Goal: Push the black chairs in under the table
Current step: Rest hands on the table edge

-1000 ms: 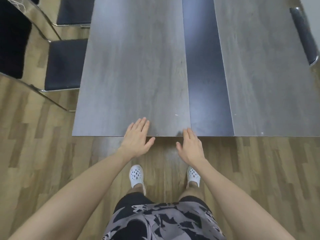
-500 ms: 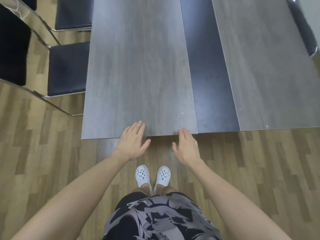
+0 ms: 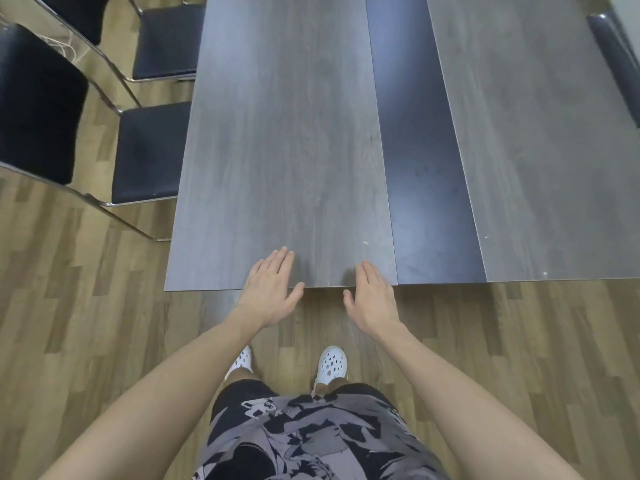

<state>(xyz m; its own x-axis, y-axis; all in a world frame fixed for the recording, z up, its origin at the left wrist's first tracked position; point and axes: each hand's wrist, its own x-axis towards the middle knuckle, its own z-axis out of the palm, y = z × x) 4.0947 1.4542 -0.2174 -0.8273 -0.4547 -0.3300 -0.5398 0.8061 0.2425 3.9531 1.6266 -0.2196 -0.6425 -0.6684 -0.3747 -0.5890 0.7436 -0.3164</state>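
Both hands empty, fingers straight and relaxed. Left hand [image 3: 270,293] and right hand [image 3: 372,296] lie side by side over the near edge of the table [image 3: 277,133], fingertips on or just above the grey wood-grain top; contact not certain. Nearer black chair [image 3: 149,154] at the table's left edge, seat front hidden under the top, backrest well out. Second black chair [image 3: 167,43] beyond it, same edge, likewise. Third black chair [image 3: 614,62] at the right edge, mostly cropped.

I see the left hand [image 3: 268,292] and right hand [image 3: 372,299] at centre frame, fingers straight over the near edge of the table [image 3: 284,133]; at left, a black chair [image 3: 149,154] and a second chair [image 3: 166,43] sit half under it; a third chair [image 3: 613,60] shows upper right.
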